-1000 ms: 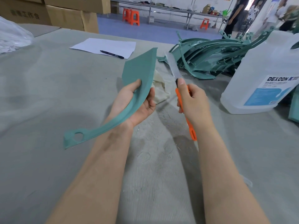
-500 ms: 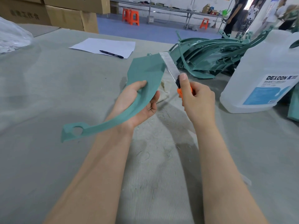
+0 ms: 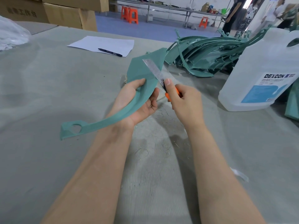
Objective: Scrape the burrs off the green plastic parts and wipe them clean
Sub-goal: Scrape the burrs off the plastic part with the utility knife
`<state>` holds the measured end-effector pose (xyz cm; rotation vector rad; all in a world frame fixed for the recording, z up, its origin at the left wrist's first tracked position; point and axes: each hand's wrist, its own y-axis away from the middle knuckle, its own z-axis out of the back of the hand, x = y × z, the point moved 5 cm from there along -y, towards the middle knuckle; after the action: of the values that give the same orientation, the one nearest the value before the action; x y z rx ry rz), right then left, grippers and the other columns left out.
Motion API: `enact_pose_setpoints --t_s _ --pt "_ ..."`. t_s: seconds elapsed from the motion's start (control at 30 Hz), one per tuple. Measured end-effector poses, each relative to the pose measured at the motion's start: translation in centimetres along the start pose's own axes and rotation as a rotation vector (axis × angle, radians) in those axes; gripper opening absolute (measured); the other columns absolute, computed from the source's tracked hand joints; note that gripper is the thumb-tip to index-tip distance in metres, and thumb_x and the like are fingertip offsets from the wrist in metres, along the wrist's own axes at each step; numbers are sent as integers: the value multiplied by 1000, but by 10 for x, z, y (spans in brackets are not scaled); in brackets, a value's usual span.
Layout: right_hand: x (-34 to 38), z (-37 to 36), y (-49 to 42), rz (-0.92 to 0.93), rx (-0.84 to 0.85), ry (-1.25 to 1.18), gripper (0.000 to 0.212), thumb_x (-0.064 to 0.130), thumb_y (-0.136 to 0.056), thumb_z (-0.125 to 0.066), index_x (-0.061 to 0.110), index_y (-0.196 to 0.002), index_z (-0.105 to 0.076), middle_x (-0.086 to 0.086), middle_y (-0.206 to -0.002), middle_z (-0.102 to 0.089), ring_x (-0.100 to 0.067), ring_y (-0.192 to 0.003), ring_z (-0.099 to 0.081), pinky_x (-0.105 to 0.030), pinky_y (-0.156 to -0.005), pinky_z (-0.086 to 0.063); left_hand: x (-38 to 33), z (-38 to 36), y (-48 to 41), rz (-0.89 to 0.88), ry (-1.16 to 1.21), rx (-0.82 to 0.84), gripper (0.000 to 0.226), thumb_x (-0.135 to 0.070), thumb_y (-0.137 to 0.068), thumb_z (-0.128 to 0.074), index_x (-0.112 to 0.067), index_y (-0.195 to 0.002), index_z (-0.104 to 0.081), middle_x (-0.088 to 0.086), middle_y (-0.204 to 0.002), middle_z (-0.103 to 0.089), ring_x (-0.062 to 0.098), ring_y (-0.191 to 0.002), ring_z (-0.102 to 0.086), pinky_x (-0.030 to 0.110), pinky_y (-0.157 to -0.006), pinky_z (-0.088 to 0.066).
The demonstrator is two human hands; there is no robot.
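Note:
A long curved green plastic part (image 3: 142, 75) is held above the grey table (image 3: 48, 88) by my left hand (image 3: 137, 102), which grips it near its wide flat end. The narrow end with a round hole (image 3: 74, 128) points down to the left. My right hand (image 3: 184, 101) is closed on an orange-handled utility knife (image 3: 169, 92). Its extended blade (image 3: 152, 68) lies against the right edge of the part's wide end, with my thumb pressed near the blade's base. A crumpled cloth (image 3: 166, 73) lies behind the part, mostly hidden.
A heap of more green parts (image 3: 207, 54) lies at the back right. A large translucent DEXCON jug (image 3: 265, 75) stands on the right. A sheet of paper (image 3: 103, 44) with a pen (image 3: 110, 52) lies further back. Cardboard boxes (image 3: 64, 13) stand at the back left; people stand far right.
The green part has tilted lower and to the right. My right hand has brought the knife inward, and the blade now rests on the part's edge instead of standing apart from it.

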<state>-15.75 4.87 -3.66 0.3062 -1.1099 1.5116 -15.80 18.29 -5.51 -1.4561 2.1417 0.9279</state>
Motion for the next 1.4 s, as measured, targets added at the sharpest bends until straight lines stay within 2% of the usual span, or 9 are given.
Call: enact_pose_setpoints --t_s 0.17,0.3,0.6,0.77,0.9,1.07,1.17,1.3,1.4 --pt "-1 -5 1 -28 3 -34 62 72 -81 -39 19 -51 -50 -7 -59 -64 -27 -55 -57 -41 -57 -48 0 1 -2 -8 24 6 20 -23 -93 -49 -15 -81 -63 -5 -64 -60 7 -56 -62 23 -62 -39" --pt "-1 -6 1 -26 6 -27 59 68 -85 -43 21 -50 -50 -3 -56 -63 -25 -54 -56 -41 -57 -48 -1 3 -3 -20 28 11 20 -23 -93 -50 -14 -80 -63 -5 -64 -60 8 -55 -62 24 -63 -38" --pt "15 -22 12 101 130 -9 63 56 -92 -51 2 -59 -50 -17 -58 -56 -33 -57 -51 -42 -56 -42 -5 5 -5 -52 59 -22 22 -14 -91 -43 -12 -71 -52 3 -63 -53 16 -61 -51 25 -67 -36" --pt "4 -10 7 11 41 -79 65 59 -92 -48 3 -60 -52 -13 -59 -60 -33 -57 -55 -44 -56 -45 -3 4 -6 -37 35 15 21 -23 -94 -45 -17 -79 -58 -6 -71 -57 5 -60 -57 23 -64 -32" --pt "1 -10 5 -29 3 -43 66 64 -89 -45 6 -59 -50 -14 -69 -68 -33 -62 -59 -50 -61 -50 -3 6 -7 -39 60 22 21 -25 -94 -47 -17 -80 -60 -7 -64 -58 5 -57 -60 24 -65 -34" --pt "2 -12 6 -23 13 -18 65 64 -90 -46 7 -59 -51 -15 -66 -64 -35 -63 -54 -50 -61 -48 -4 5 -6 -17 100 49 21 -25 -93 -47 -17 -81 -62 -5 -70 -66 7 -71 -63 24 -68 -36" --pt "5 -12 7 -8 14 -24 61 60 -92 -48 12 -55 -47 -16 -62 -60 -35 -61 -51 -49 -60 -45 -3 4 -6 -10 128 41 16 -25 -95 -46 -17 -94 -60 -3 -84 -68 10 -85 -63 24 -75 -39" --pt "10 -17 10 30 46 6 60 56 -93 -50 13 -54 -38 -6 -51 -41 -25 -53 -38 -41 -53 -35 -5 5 -7 -19 211 26 18 -23 -97 -46 -14 -109 -55 3 -101 -65 18 -101 -58 28 -106 -35" --pt "10 -19 11 39 66 10 63 56 -93 -50 4 -58 -43 -4 -51 -38 -21 -53 -37 -40 -53 -35 -6 5 -8 -26 236 32 16 -21 -98 -44 -11 -106 -54 5 -92 -64 19 -93 -60 31 -111 -32"
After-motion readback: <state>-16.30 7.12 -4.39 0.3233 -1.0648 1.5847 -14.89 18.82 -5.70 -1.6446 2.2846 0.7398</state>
